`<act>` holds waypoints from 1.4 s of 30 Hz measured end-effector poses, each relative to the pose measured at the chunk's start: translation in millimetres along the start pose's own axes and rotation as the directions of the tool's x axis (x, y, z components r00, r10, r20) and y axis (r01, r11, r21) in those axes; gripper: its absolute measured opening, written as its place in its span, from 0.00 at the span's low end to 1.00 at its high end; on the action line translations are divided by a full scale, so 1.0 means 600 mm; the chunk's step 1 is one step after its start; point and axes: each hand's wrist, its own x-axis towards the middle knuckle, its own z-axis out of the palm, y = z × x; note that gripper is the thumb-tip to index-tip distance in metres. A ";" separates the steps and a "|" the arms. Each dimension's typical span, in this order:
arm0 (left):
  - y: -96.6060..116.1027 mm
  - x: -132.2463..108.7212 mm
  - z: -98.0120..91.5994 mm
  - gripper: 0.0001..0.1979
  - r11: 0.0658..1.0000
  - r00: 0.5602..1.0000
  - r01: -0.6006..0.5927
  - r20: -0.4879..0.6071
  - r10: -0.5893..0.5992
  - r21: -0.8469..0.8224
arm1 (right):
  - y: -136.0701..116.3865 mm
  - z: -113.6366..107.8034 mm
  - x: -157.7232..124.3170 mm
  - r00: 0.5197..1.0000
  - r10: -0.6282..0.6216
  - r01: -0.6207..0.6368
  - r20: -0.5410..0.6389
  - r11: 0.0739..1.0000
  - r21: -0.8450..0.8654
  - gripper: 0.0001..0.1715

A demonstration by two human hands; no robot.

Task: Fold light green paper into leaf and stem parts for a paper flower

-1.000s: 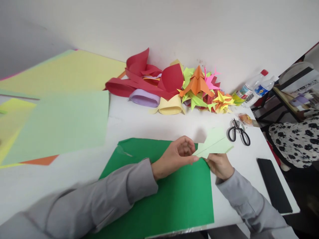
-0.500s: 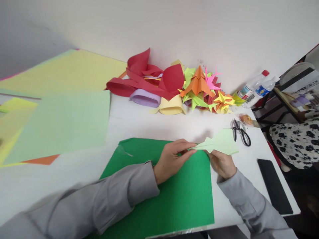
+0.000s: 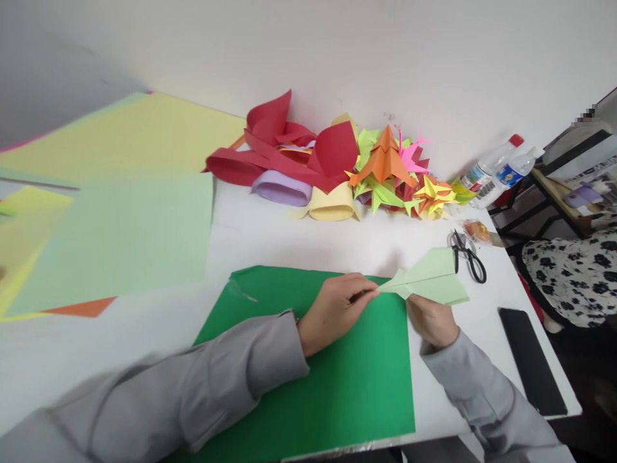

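Note:
A pale green folded paper plane point(image 3: 434, 276) is held level above the right edge of a dark green board point(image 3: 357, 386). My left hand point(image 3: 337, 308) pinches its narrow pointed end between thumb and fingertips. Beneath the wider part, my right hand point(image 3: 432, 319) grips the underside; the paper hides some of its fingers. A crease runs along the middle of the plane, and its broad end points right, close to black-handled scissors point(image 3: 467, 257).
Folded paper stars and planes point(image 3: 385, 167) pile up at the wall beside red curled paper point(image 3: 289, 154). Coloured sheets point(image 3: 125, 238) cover the left. Two bottles point(image 3: 501, 167), a black phone point(image 3: 533, 360) and a wrapped snack point(image 3: 477, 230) sit right. A person in a patterned garment point(image 3: 573, 276) is beyond.
The paper plane has turned about its length, so its broad face and centre crease now show more fully. Both hands have stayed nearly in place.

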 end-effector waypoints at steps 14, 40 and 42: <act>0.009 0.001 -0.003 0.11 0.998 1.000 0.008 0.017 -0.007 -0.062 | -0.030 0.026 -0.004 0.961 0.187 -0.190 0.205 0.982 -0.002 0.13; 0.018 -0.013 0.012 0.16 0.998 0.991 0.039 0.133 -0.032 -0.053 | -0.034 0.042 -0.010 0.972 0.189 -0.206 0.139 0.971 0.123 0.20; 0.016 -0.015 0.012 0.15 0.999 0.992 0.027 0.128 -0.021 -0.046 | -0.034 0.042 -0.010 0.972 0.187 -0.206 0.143 0.970 0.131 0.20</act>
